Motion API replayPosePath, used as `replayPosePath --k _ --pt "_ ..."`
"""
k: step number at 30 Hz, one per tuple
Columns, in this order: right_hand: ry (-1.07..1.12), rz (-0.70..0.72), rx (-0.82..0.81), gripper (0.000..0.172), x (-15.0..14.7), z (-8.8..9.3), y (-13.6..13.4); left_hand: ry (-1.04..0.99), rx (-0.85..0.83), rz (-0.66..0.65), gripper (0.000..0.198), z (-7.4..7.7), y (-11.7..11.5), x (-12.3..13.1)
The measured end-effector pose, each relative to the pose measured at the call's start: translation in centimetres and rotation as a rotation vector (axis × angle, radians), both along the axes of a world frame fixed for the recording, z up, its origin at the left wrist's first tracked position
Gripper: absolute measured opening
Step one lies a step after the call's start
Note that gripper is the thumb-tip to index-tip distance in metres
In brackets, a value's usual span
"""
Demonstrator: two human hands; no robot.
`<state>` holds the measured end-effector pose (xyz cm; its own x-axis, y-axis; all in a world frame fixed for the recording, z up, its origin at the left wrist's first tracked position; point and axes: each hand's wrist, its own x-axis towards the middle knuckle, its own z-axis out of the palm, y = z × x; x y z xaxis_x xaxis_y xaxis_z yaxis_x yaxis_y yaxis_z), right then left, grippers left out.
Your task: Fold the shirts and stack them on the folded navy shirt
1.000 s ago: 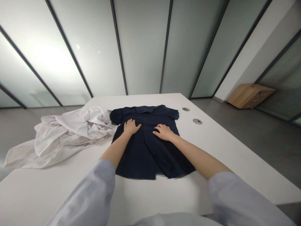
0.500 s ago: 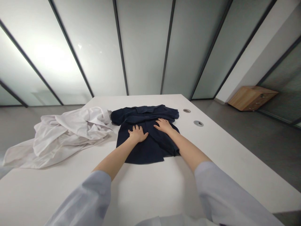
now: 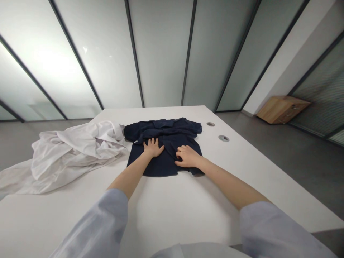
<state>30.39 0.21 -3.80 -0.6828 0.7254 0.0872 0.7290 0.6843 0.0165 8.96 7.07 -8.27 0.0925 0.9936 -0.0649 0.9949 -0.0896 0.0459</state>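
The person's left hand (image 3: 153, 147) lies with spread fingers, gripping nothing, on a dark blue shirt (image 3: 161, 167), which rests rumpled on the white table (image 3: 177, 211) beside a white cloth (image 3: 72, 152), while the right hand (image 3: 187, 156) touches the shirt with bent fingers, though whether it pinches the fabric cannot be told.

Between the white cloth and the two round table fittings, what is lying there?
In the head view, the navy shirt lies between the white cloth and the round fittings, with the left hand and right hand on it.
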Motion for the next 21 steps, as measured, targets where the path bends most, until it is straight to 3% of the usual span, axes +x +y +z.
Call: replayPosePath --k 4,8,11,13,16,21 --pt "0.083 0.051 -0.192 0.020 -0.5 0.9 -0.5 0.023 -0.007 -0.011 0.080 0.3 0.0 -0.2" --pt "0.436 0.086 -0.477 0.032 -0.9 1.5 0.4 0.028 0.009 -0.050 0.077 1.2 -0.3 -0.6" --pt "0.549 -0.059 -0.339 0.035 -0.3 0.8 2.6 0.018 0.052 -0.099 0.067 1.8 -0.9 -1.2" --pt "0.464 -0.201 -0.191 0.036 0.4 -0.4 4.2 0.012 0.084 -0.130 0.060 2.1 -1.6 -1.5" --pt "0.215 -0.402 -0.105 0.054 1.3 -2.6 5.6 0.009 0.054 -0.152 0.058 2.7 -2.7 -1.7" --pt "0.005 -0.441 -0.024 0.058 2.1 -3.9 3.8 0.048 -0.117 -0.217 0.065 4.7 -3.8 -1.5"
